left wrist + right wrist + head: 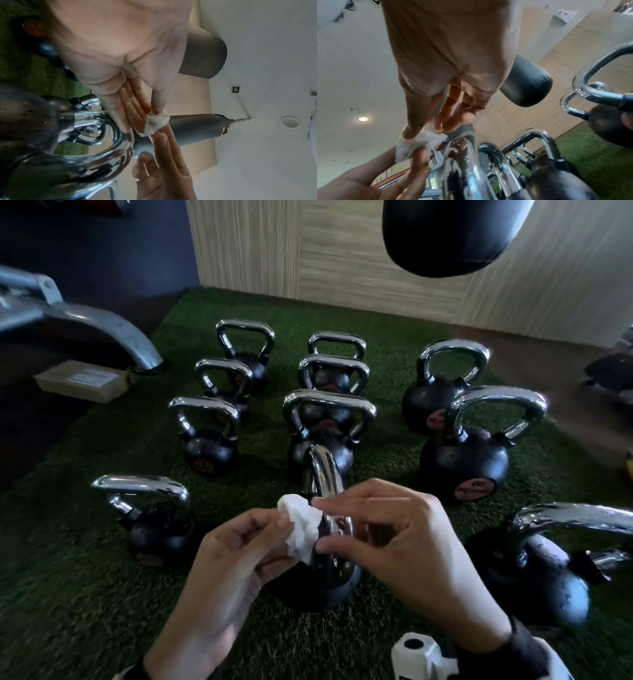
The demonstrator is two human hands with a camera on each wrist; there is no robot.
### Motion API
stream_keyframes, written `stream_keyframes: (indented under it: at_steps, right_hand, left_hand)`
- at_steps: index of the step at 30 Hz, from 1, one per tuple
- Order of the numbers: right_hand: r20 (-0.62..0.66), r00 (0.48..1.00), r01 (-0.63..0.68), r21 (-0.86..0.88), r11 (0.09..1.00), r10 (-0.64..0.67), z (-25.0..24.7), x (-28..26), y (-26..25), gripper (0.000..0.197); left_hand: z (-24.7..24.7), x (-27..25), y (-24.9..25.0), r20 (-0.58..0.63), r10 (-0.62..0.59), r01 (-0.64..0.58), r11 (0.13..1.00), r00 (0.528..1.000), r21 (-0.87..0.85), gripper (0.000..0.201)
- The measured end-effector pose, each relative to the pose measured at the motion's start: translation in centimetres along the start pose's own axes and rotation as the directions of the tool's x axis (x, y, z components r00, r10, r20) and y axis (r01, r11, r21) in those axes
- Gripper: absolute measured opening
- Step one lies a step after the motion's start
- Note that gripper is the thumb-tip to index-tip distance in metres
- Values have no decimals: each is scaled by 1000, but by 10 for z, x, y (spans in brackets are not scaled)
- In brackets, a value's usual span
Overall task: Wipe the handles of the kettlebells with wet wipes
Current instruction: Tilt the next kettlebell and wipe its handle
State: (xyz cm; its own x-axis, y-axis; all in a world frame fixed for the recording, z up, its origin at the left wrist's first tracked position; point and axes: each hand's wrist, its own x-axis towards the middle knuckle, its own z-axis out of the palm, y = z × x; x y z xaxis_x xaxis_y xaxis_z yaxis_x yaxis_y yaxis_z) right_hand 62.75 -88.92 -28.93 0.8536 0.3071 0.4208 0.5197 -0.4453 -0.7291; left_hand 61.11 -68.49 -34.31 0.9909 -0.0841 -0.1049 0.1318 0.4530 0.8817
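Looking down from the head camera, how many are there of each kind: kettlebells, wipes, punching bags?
Black kettlebells with chrome handles: 11
Crumpled white wet wipe, pinched between left hand and right hand: 1
Black hanging punching bag: 1
Total: 13

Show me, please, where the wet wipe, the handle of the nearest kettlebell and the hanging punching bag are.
wet wipe (301,527): head view, middle of the crumpled white wad.
handle of the nearest kettlebell (322,470): head view, top of the chrome loop.
punching bag (452,234): head view, black lower end.
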Motion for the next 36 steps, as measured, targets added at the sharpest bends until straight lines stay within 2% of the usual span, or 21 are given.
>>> stream_keyframes:
  at_steps: [2, 5, 10, 13, 15, 16, 17, 18, 19, 20, 22, 25, 27, 30, 34, 36]
  right_hand:
    - [22, 1000, 19, 11, 1000, -19, 3, 1, -2, 37]
    - [-20, 999, 39, 32, 999, -39, 4, 0, 2, 37]
    - [-87, 994, 62, -11, 998, -62, 7, -4, 2, 36]
    - [-157, 987, 16, 35, 999, -10, 6, -2, 0, 29]
    - [-204, 975, -61, 125, 990, 86, 2, -1, 8, 23]
    - [-223, 964, -103, 187, 977, 144, -1, -1, 14, 21]
    - [-241, 950, -140, 245, 959, 200, -4, -1, 22, 20]
    - [-261, 933, -171, 288, 942, 249, -9, -1, 29, 20]
    - [-283, 915, -198, 310, 930, 289, -12, -3, 36, 20]
    - [-302, 898, -221, 319, 922, 320, -15, -4, 42, 20]
    - [-321, 876, -251, 333, 909, 360, -17, -7, 54, 18]
    - [-315, 854, -294, 368, 882, 415, -15, -11, 67, 18]
    - [-295, 855, -309, 372, 875, 427, -11, -12, 73, 17]
    - [-271, 860, -336, 336, 880, 432, -4, -12, 83, 15]
    - [-272, 845, -379, 306, 873, 461, 6, -13, 101, 11]
    - [-251, 838, -401, 317, 859, 484, 13, -11, 108, 7]
  left_hand:
    - [6, 1, 4, 21, -21, 21, 1000, 1000, 5, 64]
    - [13, 0, 7, 21, -52, 52, 998, 998, 26, 56]
    - [24, -5, 15, 24, -31, 28, 994, 999, 103, 45]
    - [31, -6, 21, 23, -4, -1, 981, 1000, 194, 53]
    - [27, -2, 16, 13, 83, -82, 929, 996, 362, 47]
    - [20, 2, 10, 14, 148, -134, 852, 989, 507, 36]
    - [12, 5, 5, 45, 162, -149, 718, 986, 680, 27]
    - [3, 10, -4, 104, 112, -147, 523, 988, 839, 45]
    - [-7, 15, -18, 169, 23, -166, 341, 985, 925, 74]
    - [-15, 21, -31, 201, -59, -180, 250, 978, 951, 99]
    - [-17, 27, -54, 232, -150, -202, 193, 961, 960, 131]
    - [-7, 37, -83, 215, -57, -209, 86, 975, 974, 155]
    - [-2, 45, -93, 161, 84, -170, 116, 983, 979, 153]
    - [-4, 51, -101, 214, 243, -247, 116, 946, 962, 135]
    - [-13, 58, -100, 249, 294, -297, 132, 923, 946, 124]
    - [-23, 67, -85, 368, 290, -432, 202, 884, 879, 113]
